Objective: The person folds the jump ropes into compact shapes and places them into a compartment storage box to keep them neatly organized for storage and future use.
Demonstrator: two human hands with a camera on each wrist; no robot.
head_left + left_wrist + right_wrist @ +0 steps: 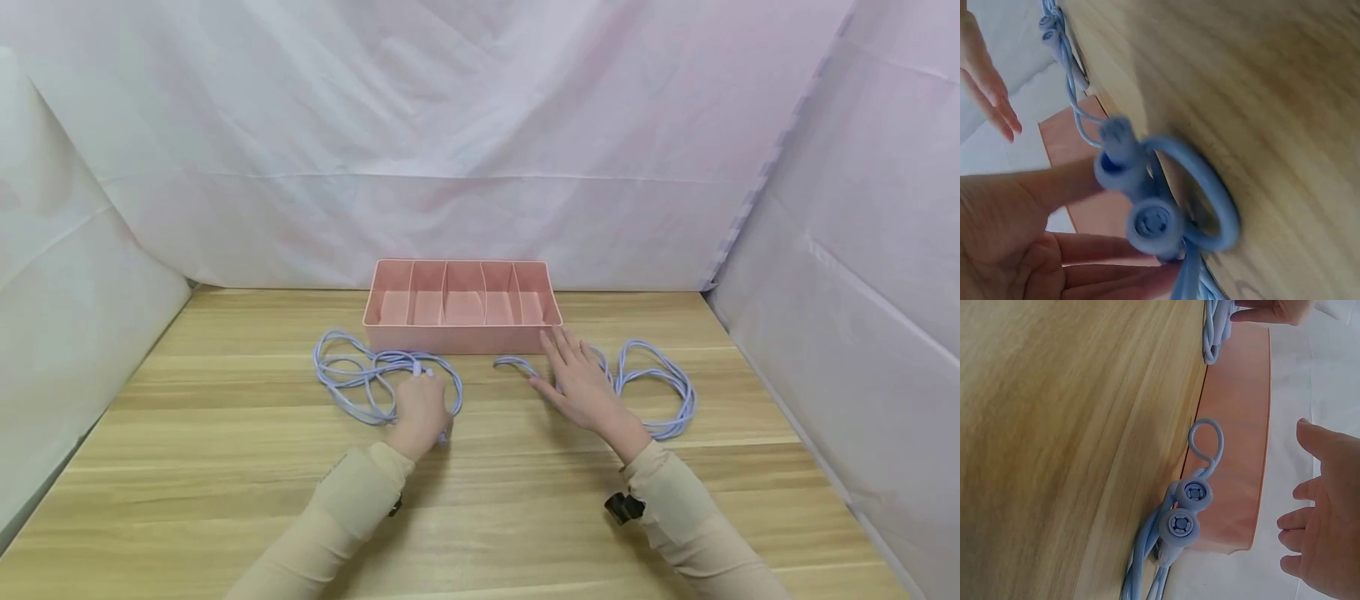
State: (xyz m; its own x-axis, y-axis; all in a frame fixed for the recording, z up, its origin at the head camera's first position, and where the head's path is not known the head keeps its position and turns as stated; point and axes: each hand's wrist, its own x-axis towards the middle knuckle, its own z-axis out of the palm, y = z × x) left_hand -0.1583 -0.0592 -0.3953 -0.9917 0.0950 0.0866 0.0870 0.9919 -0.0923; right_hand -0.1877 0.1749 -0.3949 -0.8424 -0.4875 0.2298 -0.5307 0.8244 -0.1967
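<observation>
My left hand (420, 408) pinches a loosely coiled light-blue cable (328, 379) by its bundled part, left of the table's middle. Close up in the left wrist view, round plug-like ends (1155, 226) stick out between the thumb and fingers. A second light-blue cable (684, 390) lies coiled on the right. Over its left part hovers my right hand (588, 392), fingers straight and holding nothing; it hides some of that cable in the head view. The right wrist view shows this cable's two round ends (1180, 527) and a small loop, apart from the hand.
Behind the cables stands a pink box (463, 340) with several compartments side by side. The wood-grain table (225, 483) ends at white cloth (465, 208) at the back and both sides.
</observation>
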